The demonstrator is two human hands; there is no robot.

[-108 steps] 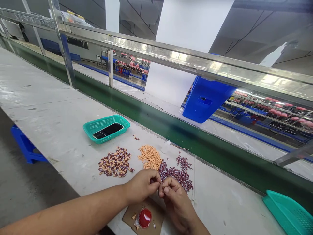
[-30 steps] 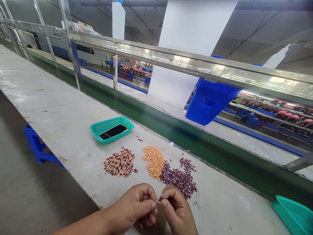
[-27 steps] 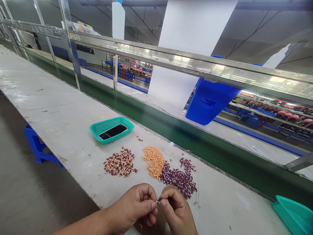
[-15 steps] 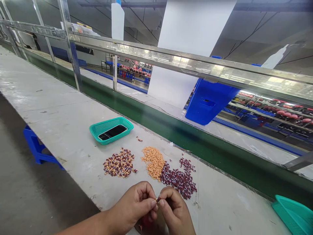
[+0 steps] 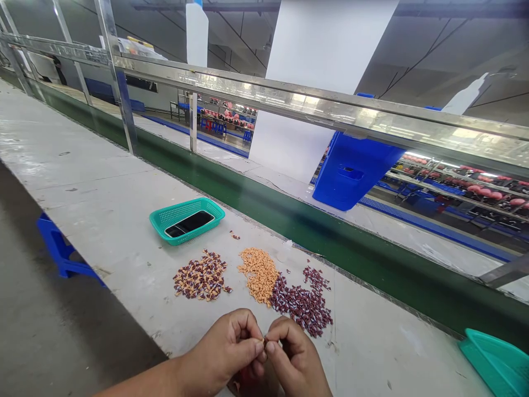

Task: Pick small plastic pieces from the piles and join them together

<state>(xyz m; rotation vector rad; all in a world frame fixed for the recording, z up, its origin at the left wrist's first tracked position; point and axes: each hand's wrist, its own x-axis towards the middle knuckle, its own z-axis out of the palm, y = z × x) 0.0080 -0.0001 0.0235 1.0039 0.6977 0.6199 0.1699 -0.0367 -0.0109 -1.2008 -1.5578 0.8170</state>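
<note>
My left hand (image 5: 223,353) and my right hand (image 5: 295,358) meet at the fingertips above the front of the white work table (image 5: 103,165). Together they pinch a tiny dark piece (image 5: 265,342), too small to make out in detail. Just beyond them lie several loose heaps: purple-and-cream pieces (image 5: 201,277), orange pieces (image 5: 258,274), and dark purple-and-white pieces (image 5: 301,305), the last closest to my right hand. A bit of red shows below my hands, mostly hidden by them.
A teal mesh basket (image 5: 173,212) holding a black phone (image 5: 189,224) stands beyond the heaps. Another teal basket (image 5: 494,369) sits at the lower right. A green belt (image 5: 330,242) runs along the table's far edge, under a metal rail (image 5: 330,105). A blue stool (image 5: 58,253) stands left of the table.
My hands have come closer, with fingertips now touching around the tiny piece. The cardboard and red item seen earlier are now almost hidden beneath my hands. The view has shifted slightly.
</note>
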